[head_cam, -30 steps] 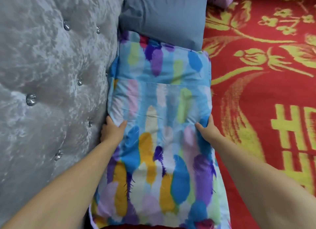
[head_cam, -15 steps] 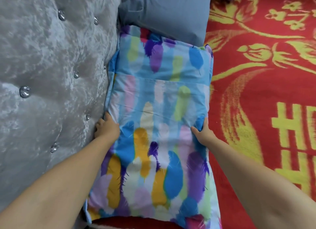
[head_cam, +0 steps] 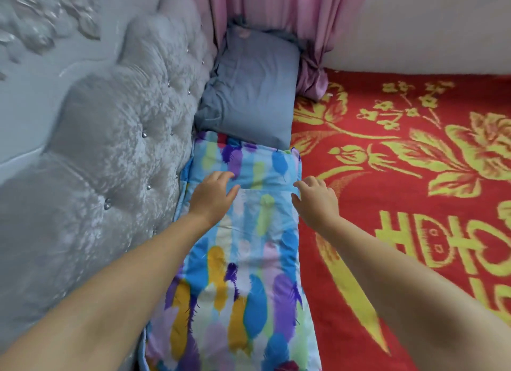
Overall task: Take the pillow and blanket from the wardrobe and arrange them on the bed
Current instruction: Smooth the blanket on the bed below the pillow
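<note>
Both hands have slid from the pillow's sides toward 12 o'clock — left hand [head_cam: 214,197] flat on the feather-print pillow [head_cam: 243,249], right hand [head_cam: 315,197] open at its edge. It lies beside the headboard [head_cam: 110,154] — blanket placement remains unseen.

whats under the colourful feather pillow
The red and yellow bedcover shows beside the feather pillow and seems to run beneath it. The pillow's far end meets the grey pillow; any overlap is hidden. Directly underneath is covered.
</note>
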`<state>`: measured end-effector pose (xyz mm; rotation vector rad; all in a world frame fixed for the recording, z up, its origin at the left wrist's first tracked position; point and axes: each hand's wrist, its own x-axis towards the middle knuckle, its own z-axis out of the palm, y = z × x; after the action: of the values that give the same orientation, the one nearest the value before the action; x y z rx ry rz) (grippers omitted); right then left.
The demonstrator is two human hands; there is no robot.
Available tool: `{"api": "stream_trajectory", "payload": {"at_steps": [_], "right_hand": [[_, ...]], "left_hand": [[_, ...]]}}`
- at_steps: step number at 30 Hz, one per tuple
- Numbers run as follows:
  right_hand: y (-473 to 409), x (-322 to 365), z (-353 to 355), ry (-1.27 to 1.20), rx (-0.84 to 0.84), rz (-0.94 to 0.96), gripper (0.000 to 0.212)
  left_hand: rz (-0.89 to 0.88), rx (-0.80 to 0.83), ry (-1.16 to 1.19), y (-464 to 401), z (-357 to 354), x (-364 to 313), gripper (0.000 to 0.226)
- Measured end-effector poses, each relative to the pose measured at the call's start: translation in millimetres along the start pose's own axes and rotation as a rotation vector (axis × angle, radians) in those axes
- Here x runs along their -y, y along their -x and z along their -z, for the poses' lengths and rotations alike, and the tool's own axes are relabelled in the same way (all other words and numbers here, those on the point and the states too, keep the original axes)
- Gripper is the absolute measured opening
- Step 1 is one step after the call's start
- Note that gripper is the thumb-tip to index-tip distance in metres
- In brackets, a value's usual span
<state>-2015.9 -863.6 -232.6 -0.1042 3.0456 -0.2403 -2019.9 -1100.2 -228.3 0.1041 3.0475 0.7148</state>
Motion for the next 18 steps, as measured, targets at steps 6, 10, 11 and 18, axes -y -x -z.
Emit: {"api": "stream_trajectory", "payload": {"at_steps": [6,10,11,18], "right_hand": [[12,-21,96,0.100,-0.083,0.051,0.043],[29,-47,147,0.125,-0.150,0.092,0.042],[35,-57,156,0.133,-0.159,0.110,0.044],[83,-127,197,0.137,-0.191,0.248,0.051]], "left_hand": [[-0.049,0.045,-0.137,-20,38,-79,0.052],[-0.087,-0.028,-0.110,-15,51,-130,0.052],[-0.096,-0.045,-0.106,-11,54,-142,0.051],[0.046,-0.189,-0.059,52,54,-208,0.046]]}}
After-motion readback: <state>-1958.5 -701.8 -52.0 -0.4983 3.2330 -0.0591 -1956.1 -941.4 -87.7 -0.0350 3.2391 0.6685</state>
